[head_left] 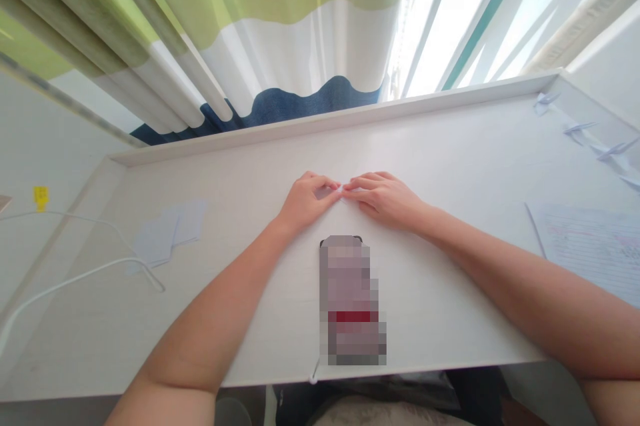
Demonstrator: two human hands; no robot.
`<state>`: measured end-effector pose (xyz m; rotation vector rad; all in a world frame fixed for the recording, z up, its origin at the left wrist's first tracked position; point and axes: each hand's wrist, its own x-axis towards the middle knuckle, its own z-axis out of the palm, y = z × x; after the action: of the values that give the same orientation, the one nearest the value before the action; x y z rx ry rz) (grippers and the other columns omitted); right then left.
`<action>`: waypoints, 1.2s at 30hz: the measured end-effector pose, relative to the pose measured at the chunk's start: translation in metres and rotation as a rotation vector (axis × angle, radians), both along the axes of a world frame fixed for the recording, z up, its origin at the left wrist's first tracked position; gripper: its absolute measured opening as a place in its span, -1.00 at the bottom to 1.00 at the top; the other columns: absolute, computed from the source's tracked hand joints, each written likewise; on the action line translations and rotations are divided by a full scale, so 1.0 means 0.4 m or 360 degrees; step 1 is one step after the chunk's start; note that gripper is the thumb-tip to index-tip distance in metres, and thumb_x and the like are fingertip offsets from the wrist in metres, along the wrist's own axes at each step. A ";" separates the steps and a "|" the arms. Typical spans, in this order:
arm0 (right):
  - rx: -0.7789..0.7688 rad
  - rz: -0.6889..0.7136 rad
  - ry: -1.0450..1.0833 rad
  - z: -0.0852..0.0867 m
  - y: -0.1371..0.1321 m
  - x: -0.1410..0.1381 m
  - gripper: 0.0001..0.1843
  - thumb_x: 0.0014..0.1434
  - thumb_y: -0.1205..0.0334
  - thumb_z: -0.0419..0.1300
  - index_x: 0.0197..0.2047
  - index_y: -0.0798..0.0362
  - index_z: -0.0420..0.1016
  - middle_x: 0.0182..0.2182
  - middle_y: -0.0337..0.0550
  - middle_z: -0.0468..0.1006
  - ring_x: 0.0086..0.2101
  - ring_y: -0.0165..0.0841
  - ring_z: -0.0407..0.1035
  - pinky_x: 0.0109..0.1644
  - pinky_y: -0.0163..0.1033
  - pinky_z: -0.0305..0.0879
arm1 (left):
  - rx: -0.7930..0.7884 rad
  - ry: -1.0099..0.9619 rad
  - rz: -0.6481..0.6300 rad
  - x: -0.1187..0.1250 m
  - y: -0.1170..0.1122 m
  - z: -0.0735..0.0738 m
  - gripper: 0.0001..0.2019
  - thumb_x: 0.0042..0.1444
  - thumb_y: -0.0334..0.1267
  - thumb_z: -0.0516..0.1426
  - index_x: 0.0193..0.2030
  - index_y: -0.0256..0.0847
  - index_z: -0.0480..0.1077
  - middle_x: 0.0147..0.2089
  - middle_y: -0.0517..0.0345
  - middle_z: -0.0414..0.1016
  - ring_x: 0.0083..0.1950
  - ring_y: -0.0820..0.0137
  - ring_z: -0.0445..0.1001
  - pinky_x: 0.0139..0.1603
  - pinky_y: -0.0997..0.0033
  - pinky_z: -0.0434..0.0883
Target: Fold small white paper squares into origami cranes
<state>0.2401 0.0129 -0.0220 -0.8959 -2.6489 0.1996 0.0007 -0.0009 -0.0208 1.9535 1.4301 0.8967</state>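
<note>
My left hand [306, 198] and my right hand [383, 197] rest side by side on the white desk [450, 159], fingertips meeting at the middle. Between the fingertips lies a small piece of white paper [341, 191], mostly hidden under the fingers. Both hands have their fingers curled and pressed down on it. A phone [351, 299], its screen blurred out, lies flat on the desk just in front of my wrists.
A few pale paper squares [167, 234] lie at the left. A white cable [75, 276] loops across the left side. Small folded paper shapes [580, 127] line the far right edge. A written sheet [590, 246] lies at the right. Curtains hang behind the desk.
</note>
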 end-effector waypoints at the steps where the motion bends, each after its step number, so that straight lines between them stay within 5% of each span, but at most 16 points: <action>1: -0.0004 -0.0001 -0.0004 0.000 0.000 0.000 -0.54 0.38 0.46 0.13 0.20 -0.09 0.65 0.17 -0.09 0.69 0.12 -0.11 0.53 0.23 0.08 0.38 | -0.0001 0.0002 0.0009 0.001 0.001 -0.001 -0.94 0.21 -0.21 0.38 -0.19 -0.04 0.64 -0.06 0.14 0.71 0.07 0.26 0.59 0.25 0.16 0.50; 9: -0.0072 -0.0033 0.0046 0.003 -0.004 -0.002 -0.49 0.35 0.49 0.13 0.18 -0.17 0.68 0.16 -0.14 0.69 0.11 -0.10 0.53 0.23 0.10 0.37 | 0.0018 0.0094 0.0054 0.012 0.002 0.000 -0.95 0.21 -0.21 0.37 -0.21 -0.06 0.63 -0.12 0.12 0.70 0.02 0.23 0.58 0.18 0.11 0.52; 15: -0.0344 -0.0026 0.0276 -0.007 0.023 0.015 -0.52 0.37 0.43 0.14 0.18 -0.19 0.69 0.16 -0.14 0.71 0.18 -0.11 0.53 0.31 0.15 0.33 | 0.0032 0.0139 0.0036 0.019 -0.003 0.003 -0.96 0.22 -0.26 0.34 -0.18 -0.07 0.63 -0.10 0.13 0.71 0.06 0.21 0.55 0.20 0.11 0.50; 20: -0.0626 -0.0316 0.0714 -0.009 0.041 -0.004 -0.68 0.41 0.22 0.19 0.10 -0.08 0.74 -0.01 -0.08 0.76 -0.02 -0.19 0.62 0.15 -0.04 0.46 | 0.0011 0.0116 0.0035 0.015 0.002 0.003 -0.89 0.19 -0.28 0.36 -0.14 -0.06 0.66 -0.10 0.12 0.70 0.07 0.21 0.56 0.22 0.12 0.51; 27: -0.0283 -0.0236 0.0404 -0.016 0.035 -0.024 -0.77 0.42 0.19 0.25 -0.07 -0.13 0.79 -0.14 -0.08 0.69 -0.07 -0.15 0.49 0.10 0.02 0.35 | -0.0033 -0.0011 -0.0065 0.003 0.001 0.007 -0.92 0.21 -0.27 0.35 -0.17 -0.04 0.69 -0.05 0.08 0.67 0.09 0.26 0.60 0.33 0.13 0.49; 36: -0.0191 -0.0127 0.0369 -0.010 0.020 -0.015 -0.75 0.42 0.28 0.21 -0.17 -0.12 0.75 0.12 -0.15 0.72 0.27 -0.02 0.42 0.31 0.23 0.30 | 0.0022 0.0007 -0.0090 -0.002 0.003 -0.003 -0.79 0.19 -0.34 0.32 -0.06 -0.01 0.70 0.08 0.06 0.66 0.17 0.24 0.62 0.39 0.10 0.47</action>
<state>0.2339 0.0210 -0.0261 -0.9522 -2.4036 0.4199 0.0000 0.0002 -0.0221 1.9972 1.3674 0.8792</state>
